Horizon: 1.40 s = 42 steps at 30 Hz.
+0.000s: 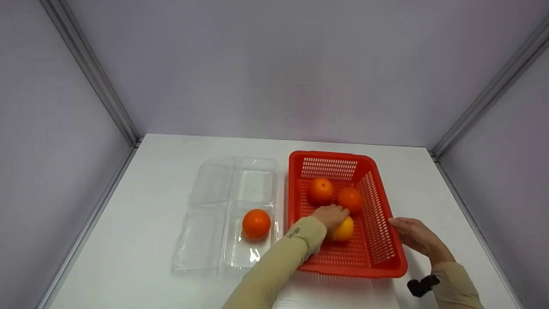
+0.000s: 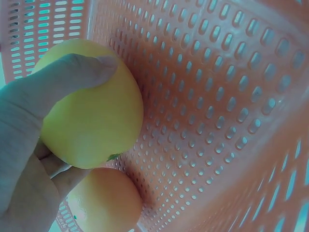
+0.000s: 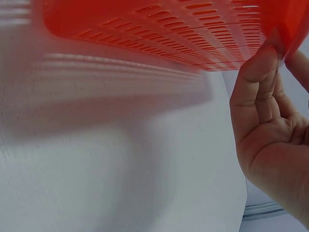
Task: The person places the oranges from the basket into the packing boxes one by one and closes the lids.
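My left hand [image 1: 329, 216] reaches down into a red slotted plastic basket [image 1: 351, 271] and holds a yellow-orange fruit [image 1: 344, 230]. In the left wrist view the thumb lies over this fruit [image 2: 99, 121], with fingers beneath it; a small green stem mark shows on its underside. Two oranges sit behind the hand in the basket, one orange [image 1: 321, 191] to the left and another orange [image 1: 350, 200] to the right. My right hand [image 1: 415, 235] pinches the basket's right rim from outside. In the right wrist view its fingertips meet the red rim [image 3: 294, 31].
Left of the basket lies an opened clear plastic clamshell box [image 1: 253, 182] with several compartments. A single orange [image 1: 256, 224] rests in its front right compartment. The white table [image 1: 141, 223] is bounded by a back wall [image 1: 274, 77] and side panels.
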Each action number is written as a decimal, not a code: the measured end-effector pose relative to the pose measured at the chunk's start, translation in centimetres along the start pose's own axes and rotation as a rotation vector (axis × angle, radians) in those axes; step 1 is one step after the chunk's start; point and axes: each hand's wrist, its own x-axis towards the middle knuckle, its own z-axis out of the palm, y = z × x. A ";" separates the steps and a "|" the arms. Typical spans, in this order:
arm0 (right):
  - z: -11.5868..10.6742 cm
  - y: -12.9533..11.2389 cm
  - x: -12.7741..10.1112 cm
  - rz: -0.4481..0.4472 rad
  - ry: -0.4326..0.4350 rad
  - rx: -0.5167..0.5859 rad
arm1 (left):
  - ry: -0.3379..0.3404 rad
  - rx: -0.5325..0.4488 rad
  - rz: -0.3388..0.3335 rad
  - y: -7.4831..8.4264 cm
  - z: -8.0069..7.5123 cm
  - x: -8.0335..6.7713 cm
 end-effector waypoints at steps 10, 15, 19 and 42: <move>0.0 0.0 0.0 0.004 0.004 -0.009 | 0.003 -0.027 0.017 0.2 -0.7 -0.3; -0.1 0.0 0.1 -0.004 -0.003 -0.005 | -0.002 -0.005 0.017 0.4 -1.0 -0.4; -0.1 0.1 0.1 -0.004 0.002 -0.019 | -0.006 0.020 0.013 0.4 -0.9 -0.2; -0.1 0.2 0.1 0.006 0.014 0.001 | -0.004 0.025 0.027 0.4 -1.3 -0.4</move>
